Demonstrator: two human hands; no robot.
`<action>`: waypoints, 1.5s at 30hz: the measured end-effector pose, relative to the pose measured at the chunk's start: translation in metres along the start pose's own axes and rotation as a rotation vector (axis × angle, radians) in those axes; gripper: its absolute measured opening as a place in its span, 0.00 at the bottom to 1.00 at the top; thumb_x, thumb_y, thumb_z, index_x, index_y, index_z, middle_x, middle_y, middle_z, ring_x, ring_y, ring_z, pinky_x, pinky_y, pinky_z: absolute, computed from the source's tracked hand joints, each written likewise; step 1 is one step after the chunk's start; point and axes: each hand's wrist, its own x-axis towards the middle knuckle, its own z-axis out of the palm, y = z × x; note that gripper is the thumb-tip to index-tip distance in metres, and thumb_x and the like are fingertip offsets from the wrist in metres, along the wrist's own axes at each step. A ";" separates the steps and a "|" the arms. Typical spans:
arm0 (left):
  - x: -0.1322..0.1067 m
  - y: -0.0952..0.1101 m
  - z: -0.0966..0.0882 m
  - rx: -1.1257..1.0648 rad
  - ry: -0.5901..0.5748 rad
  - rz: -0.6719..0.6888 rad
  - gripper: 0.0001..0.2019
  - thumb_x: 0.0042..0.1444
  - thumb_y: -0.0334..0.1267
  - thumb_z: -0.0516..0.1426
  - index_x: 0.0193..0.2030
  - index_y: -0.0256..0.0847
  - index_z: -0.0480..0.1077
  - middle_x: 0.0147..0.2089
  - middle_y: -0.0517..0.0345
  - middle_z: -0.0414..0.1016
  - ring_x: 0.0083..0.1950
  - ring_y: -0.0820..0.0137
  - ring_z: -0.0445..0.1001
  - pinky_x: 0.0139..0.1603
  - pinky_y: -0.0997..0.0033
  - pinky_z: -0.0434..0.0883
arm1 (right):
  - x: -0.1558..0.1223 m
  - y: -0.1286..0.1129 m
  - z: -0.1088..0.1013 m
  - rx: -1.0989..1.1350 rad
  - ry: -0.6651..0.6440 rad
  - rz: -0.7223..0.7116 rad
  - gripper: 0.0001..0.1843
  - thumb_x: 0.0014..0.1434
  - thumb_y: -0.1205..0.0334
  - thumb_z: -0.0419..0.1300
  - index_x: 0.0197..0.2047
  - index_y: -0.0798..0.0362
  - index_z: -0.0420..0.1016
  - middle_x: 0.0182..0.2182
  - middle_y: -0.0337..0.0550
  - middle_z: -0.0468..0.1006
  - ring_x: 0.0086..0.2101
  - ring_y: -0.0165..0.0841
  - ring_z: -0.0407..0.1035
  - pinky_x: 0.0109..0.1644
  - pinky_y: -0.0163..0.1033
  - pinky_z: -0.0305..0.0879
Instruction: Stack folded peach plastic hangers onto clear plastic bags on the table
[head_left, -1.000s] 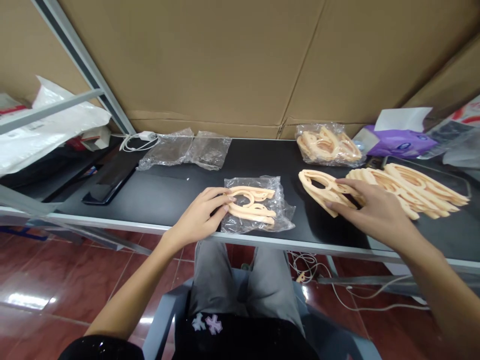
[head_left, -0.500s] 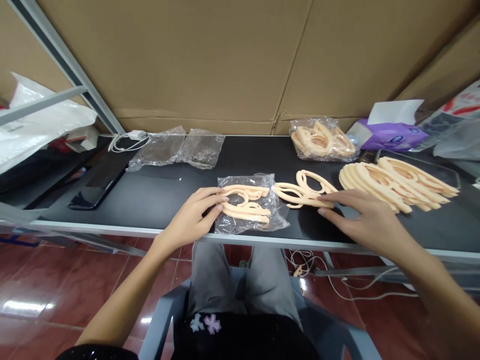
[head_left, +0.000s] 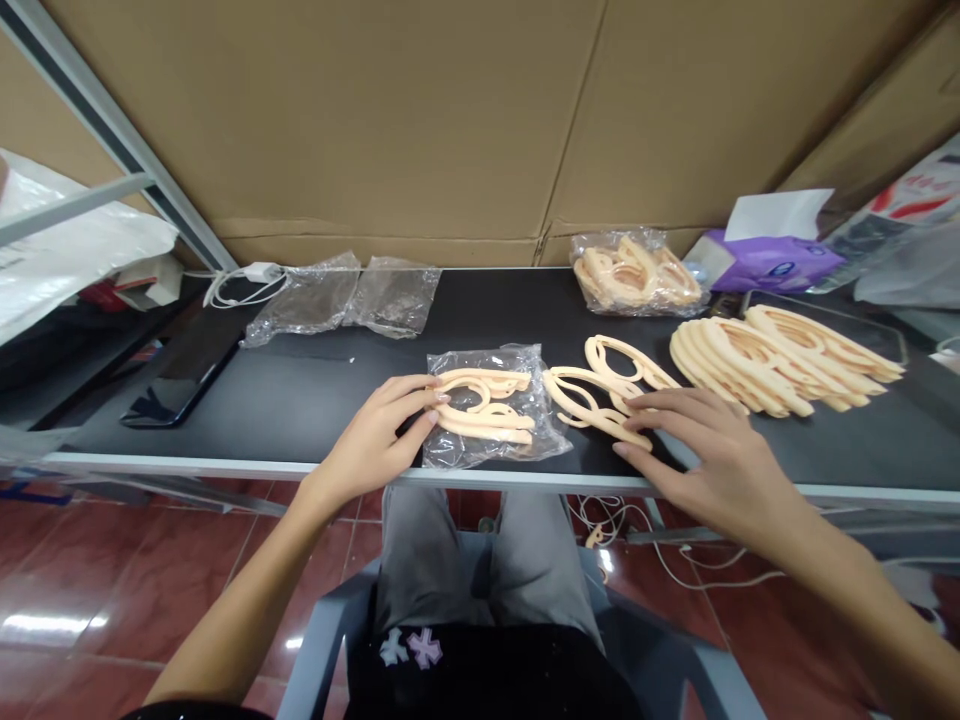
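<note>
A clear plastic bag (head_left: 553,440) lies near the table's front edge with cream folding hanger pieces (head_left: 487,432) in it. My left hand (head_left: 379,435) closes its thumb and fingers on the left end of the bagged pieces. Just to the right of the bag is a loose cream folding hanger (head_left: 574,385) with curved, open loops. My right hand (head_left: 705,450) has its fingertips and thumb closed about the right end of that hanger, partly covering it. Behind the right hand, a fanned stack of cream hangers (head_left: 772,365) rests on the table.
Two flat clear bags (head_left: 394,295) lie at the back left beside a white cable (head_left: 244,285) and a black phone (head_left: 176,385). Against the cardboard wall sits a filled bag of hangers (head_left: 637,275), with a purple tissue pack (head_left: 784,262) to its right.
My right hand has shifted slightly left and down, and the loose hanger has tilted, its right end now nearer the front edge. My left hand stays on the bagged pieces.
</note>
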 end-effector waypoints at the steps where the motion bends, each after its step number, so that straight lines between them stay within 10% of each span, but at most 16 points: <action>1: 0.000 0.000 0.000 -0.001 -0.002 -0.003 0.13 0.72 0.36 0.52 0.55 0.40 0.76 0.62 0.45 0.76 0.63 0.59 0.74 0.65 0.47 0.72 | -0.002 -0.003 0.000 0.017 -0.001 0.007 0.05 0.63 0.56 0.64 0.38 0.48 0.78 0.44 0.47 0.84 0.48 0.46 0.76 0.55 0.57 0.68; 18: 0.000 0.001 -0.001 0.025 -0.017 -0.025 0.13 0.72 0.38 0.53 0.54 0.41 0.77 0.62 0.46 0.76 0.64 0.59 0.74 0.66 0.49 0.71 | -0.016 -0.034 -0.001 -0.285 0.083 0.005 0.03 0.62 0.67 0.62 0.40 0.51 0.76 0.43 0.48 0.85 0.48 0.47 0.76 0.50 0.50 0.64; 28: 0.001 -0.001 -0.002 0.033 -0.016 -0.011 0.12 0.72 0.37 0.53 0.54 0.40 0.76 0.62 0.45 0.76 0.63 0.59 0.74 0.65 0.49 0.72 | -0.024 -0.043 0.001 -0.183 0.036 0.092 0.09 0.67 0.55 0.61 0.46 0.50 0.77 0.38 0.47 0.81 0.41 0.43 0.72 0.45 0.48 0.64; 36: 0.001 0.001 -0.001 0.022 -0.004 -0.020 0.12 0.71 0.37 0.54 0.54 0.41 0.77 0.62 0.46 0.76 0.62 0.58 0.74 0.65 0.48 0.72 | -0.005 -0.053 0.012 -0.510 -0.019 0.043 0.20 0.66 0.43 0.59 0.37 0.52 0.75 0.33 0.48 0.79 0.36 0.44 0.71 0.42 0.49 0.58; 45: 0.001 0.000 -0.001 0.033 -0.007 -0.009 0.12 0.71 0.37 0.54 0.54 0.40 0.77 0.62 0.46 0.76 0.62 0.57 0.74 0.65 0.48 0.72 | 0.001 -0.033 0.009 -0.442 -0.078 0.011 0.10 0.68 0.56 0.59 0.36 0.53 0.74 0.39 0.48 0.83 0.44 0.46 0.74 0.48 0.49 0.62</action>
